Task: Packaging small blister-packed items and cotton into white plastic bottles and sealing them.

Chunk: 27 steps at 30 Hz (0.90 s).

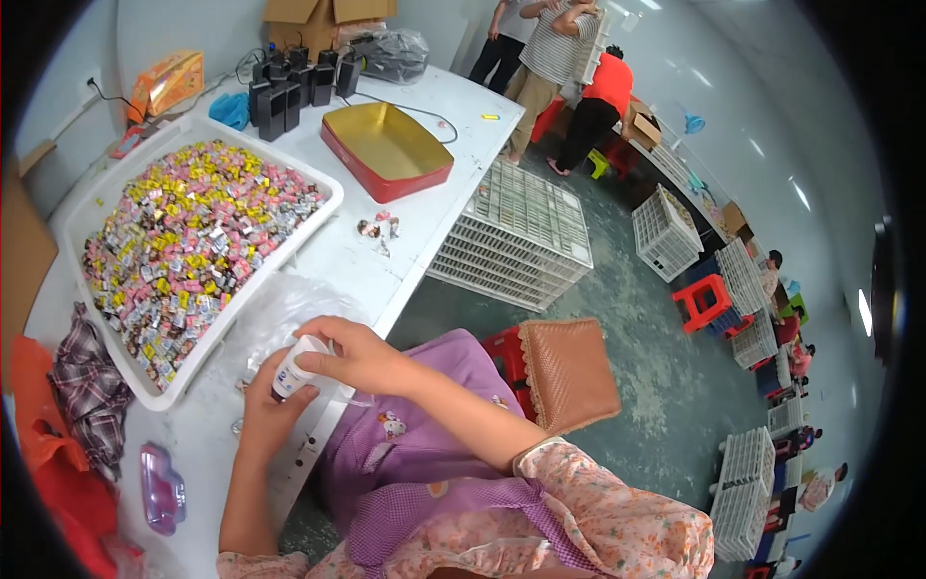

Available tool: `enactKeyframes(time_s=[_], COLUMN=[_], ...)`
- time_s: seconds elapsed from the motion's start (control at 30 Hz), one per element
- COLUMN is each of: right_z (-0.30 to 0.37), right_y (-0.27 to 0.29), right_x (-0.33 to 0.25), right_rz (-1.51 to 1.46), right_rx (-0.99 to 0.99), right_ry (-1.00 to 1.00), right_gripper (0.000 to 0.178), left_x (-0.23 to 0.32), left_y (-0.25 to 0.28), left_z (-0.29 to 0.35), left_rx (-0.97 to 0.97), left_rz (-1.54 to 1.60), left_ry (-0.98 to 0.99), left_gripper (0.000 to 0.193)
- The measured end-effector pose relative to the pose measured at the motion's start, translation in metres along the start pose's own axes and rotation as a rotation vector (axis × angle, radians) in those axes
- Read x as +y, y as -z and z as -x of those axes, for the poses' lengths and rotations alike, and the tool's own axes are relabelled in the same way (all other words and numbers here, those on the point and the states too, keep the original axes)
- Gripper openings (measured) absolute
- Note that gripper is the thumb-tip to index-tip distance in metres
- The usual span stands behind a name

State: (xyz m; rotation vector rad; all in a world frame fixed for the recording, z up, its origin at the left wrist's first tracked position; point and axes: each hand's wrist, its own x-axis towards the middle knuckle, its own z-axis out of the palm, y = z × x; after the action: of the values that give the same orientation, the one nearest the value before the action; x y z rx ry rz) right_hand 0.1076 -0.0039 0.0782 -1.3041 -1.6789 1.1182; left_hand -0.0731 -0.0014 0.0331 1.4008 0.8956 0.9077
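Observation:
Over the near edge of the white table (405,261), both my hands are closed around a small white cylindrical container (297,367) with dark print on its side. My left hand (269,407) grips it from the left and below. From the right, my right hand (359,357) has its thumb and fingers around the upper part. A crumpled clear plastic bag (289,311) lies on the table just behind my hands. To the left of them stands a large white tray (326,198) heaped with small wrapped candies (198,256) in pink, yellow and silver.
A red tin (386,183) with a gold inside sits behind several loose wrapped candies (379,230). Black handheld devices (280,101) cluster farther back. At the left lie a purple plastic case (162,488) and plaid cloth (87,391). White crates (516,234) and a brown cushion (571,376) are right.

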Motion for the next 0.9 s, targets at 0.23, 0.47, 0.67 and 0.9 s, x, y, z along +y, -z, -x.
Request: enactKeyframes(time_s=[0.23,0.47,0.67,0.9], right_z=[0.01,0.005,0.003,0.007], right_y=[0.002,0.001,-0.006,0.001], right_x=[-0.007,-0.011,0.0,-0.016], right_rz=[0.031,-0.041,0.13,-0.041], right_rx=[-0.017,-0.041,-0.007,-0.105], right_ry=[0.113,0.025,0.337,0.112], right_gripper=[0.04,0.044,0.045,0.047], left_x=[0.003,0.0,-0.001,0.001], left_y=[-0.003,0.002,0.001,0.006], left_z=[0.005,0.002,0.003,0.001], left_rx=[-0.033,0.005,0.057,0.014], left_rz=[0.084,0.098,0.102,0.169], left_ry=[0.058,0.174,0.111,0.189], left_gripper=[0.056,0.054,0.05,0.055])
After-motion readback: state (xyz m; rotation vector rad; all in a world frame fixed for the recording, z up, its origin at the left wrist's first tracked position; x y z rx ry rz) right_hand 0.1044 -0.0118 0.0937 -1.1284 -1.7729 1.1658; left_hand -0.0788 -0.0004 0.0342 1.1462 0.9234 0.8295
